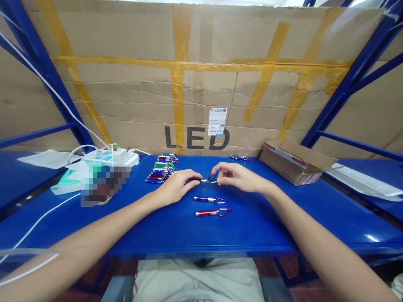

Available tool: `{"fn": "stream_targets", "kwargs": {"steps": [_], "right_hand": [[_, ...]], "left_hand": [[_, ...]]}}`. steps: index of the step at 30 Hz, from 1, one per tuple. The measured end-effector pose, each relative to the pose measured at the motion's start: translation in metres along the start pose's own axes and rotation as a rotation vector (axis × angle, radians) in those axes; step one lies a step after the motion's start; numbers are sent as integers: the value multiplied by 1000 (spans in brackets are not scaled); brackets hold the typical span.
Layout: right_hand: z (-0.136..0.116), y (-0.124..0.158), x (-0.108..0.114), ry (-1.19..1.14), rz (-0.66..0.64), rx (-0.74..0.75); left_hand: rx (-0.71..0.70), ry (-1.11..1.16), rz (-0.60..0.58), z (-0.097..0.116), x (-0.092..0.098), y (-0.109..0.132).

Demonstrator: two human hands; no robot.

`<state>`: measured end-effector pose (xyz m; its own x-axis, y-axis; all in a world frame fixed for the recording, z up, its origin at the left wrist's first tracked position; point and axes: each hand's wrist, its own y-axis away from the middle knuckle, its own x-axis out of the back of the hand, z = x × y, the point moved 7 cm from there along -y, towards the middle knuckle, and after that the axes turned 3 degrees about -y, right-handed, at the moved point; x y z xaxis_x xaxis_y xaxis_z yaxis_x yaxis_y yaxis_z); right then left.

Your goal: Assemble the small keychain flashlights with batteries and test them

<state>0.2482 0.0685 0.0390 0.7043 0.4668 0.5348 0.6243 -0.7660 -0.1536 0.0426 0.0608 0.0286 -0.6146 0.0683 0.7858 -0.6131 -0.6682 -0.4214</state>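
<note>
A small black carabiner flashlight (205, 180) lies between my two hands, level with the table. My left hand (176, 184) has thumb and fingers closed on its dark barrel end. At the other end, the curled fingers of my right hand (232, 176) pinch the carabiner clip. Nearer to me are a purple flashlight (204, 199) and a red one (208, 213), side by side with clips pointing right. Left of my left hand lies a column of several flashlights (162, 167) in mixed colours, partly hidden by that hand.
Green and purple flashlights (240, 158) lie at the table's back edge. An open cardboard box (292, 163) stands at the right. On the left are a power strip (110, 156), cables and a blurred object (105, 186). A large taped carton (141, 96) walls off the back of the blue table (252, 230).
</note>
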Motion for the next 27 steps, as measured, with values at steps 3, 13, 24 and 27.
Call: {"fn": "stream_targets", "kwargs": {"steps": [3,13,24,27], "right_hand": [[3,4,-3,13,-96,-74],[14,11,-10,181,-269,-194],[15,11,-7,269,-251,-195],[17,9,-3,321,-173,-185]], "left_hand": [[-12,-19,-68,4,-7,1],[5,-11,-129,9,-17,-2],[47,11,-124,1,-11,1],[41,0,-127,2,-11,1]]}}
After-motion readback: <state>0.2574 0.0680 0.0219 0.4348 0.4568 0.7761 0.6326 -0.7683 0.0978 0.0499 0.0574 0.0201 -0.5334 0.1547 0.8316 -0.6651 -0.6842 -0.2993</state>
